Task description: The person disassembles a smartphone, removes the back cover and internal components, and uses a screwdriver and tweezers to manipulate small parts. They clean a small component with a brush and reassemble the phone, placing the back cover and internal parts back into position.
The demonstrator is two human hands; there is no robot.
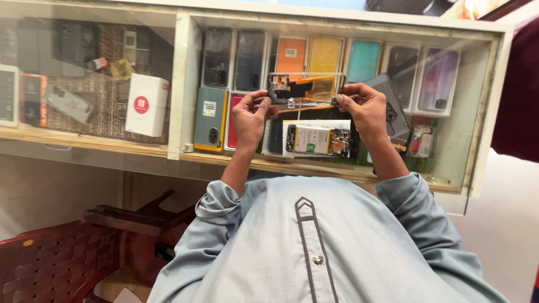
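Under the glass top of the bench (337, 22) I see a row of phone cases (306, 56) in many colours. A white box (146, 105) stands in the left compartment. A dark red plastic chair (50, 264) stands low at my left.

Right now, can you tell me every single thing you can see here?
Clear phone cover: one, see-through with dark and orange parts showing behind it, held up between both hands.
Opened phone: one, battery showing, on the glass counter under the hands.
Glass counter: one, cream frame, across the top.
Phone cases: a row, grey, orange, yellow, teal, inside the counter.
White box: one, red round mark, left compartment.
Plastic chair: one, dark red, bottom left.
Shirt: one, grey-blue, bottom middle.
Left hand: grips the cover's left end.
Right hand: grips its right end.
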